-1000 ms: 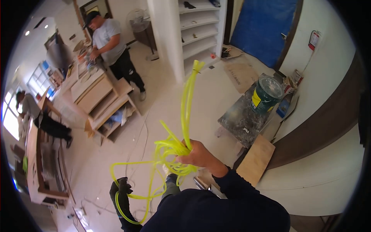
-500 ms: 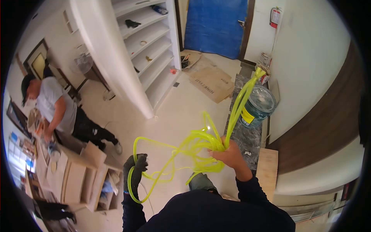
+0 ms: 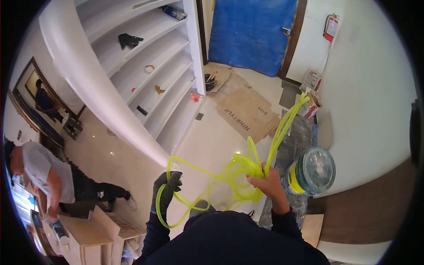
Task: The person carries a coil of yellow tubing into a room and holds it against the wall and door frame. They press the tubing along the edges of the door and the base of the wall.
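A bright yellow-green plastic tube (image 3: 236,170) is gathered in loose coils in front of me. My bare right hand (image 3: 266,179) grips the bundle of loops, and a doubled length sticks up and to the right from it. My left hand (image 3: 166,191), in a dark glove, holds a lower loop of the same tube to the left. A stretch of tube runs between the two hands.
White built-in shelves (image 3: 145,70) hold a glove, tape and small items. A blue tarp (image 3: 251,31) covers a doorway; cardboard (image 3: 245,112) lies on the floor. A lidded bucket (image 3: 309,172) sits on a dark slab at right. A person (image 3: 44,176) works at left by wooden cabinets.
My view has swung toward the shelves and the blue doorway. Both hands keep their hold on the tube, and the bucket now appears lower right, close to my right hand.
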`<control>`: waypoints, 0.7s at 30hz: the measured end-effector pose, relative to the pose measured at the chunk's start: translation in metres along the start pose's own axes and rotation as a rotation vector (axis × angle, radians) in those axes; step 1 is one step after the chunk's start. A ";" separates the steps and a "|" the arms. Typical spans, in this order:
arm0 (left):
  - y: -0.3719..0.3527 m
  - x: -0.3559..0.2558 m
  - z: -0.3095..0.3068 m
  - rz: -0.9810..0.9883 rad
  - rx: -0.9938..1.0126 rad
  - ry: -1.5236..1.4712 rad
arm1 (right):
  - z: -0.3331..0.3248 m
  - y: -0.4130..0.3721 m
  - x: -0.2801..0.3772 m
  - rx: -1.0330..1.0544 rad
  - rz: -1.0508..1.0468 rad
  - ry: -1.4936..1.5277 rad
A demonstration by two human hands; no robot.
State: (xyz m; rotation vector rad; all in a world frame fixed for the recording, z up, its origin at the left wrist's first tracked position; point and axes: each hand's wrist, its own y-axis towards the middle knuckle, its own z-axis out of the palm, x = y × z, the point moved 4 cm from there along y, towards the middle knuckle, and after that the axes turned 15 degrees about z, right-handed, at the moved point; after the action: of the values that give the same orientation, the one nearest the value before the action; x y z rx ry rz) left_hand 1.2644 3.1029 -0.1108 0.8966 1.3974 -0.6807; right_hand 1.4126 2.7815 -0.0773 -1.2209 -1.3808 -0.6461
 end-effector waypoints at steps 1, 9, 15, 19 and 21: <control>0.027 0.006 0.005 -0.025 -0.019 -0.031 | -0.003 0.027 0.007 -0.006 0.005 -0.015; 0.281 0.070 0.083 -0.013 0.151 -0.134 | -0.035 0.245 0.058 -0.132 0.154 0.049; 0.484 0.077 0.184 -0.084 0.452 -0.151 | -0.070 0.375 0.128 -0.380 0.141 0.035; 0.622 0.070 0.250 0.047 0.679 -0.155 | -0.099 0.460 0.148 -0.501 0.146 0.062; 0.670 0.064 0.292 0.063 0.723 -0.113 | -0.124 0.499 0.148 -0.539 0.155 0.130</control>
State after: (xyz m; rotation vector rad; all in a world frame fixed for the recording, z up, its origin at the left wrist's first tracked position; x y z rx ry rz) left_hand 1.9901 3.2094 -0.1027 1.4289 1.0139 -1.2022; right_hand 1.9392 2.8702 -0.0397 -1.6575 -1.0184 -1.0077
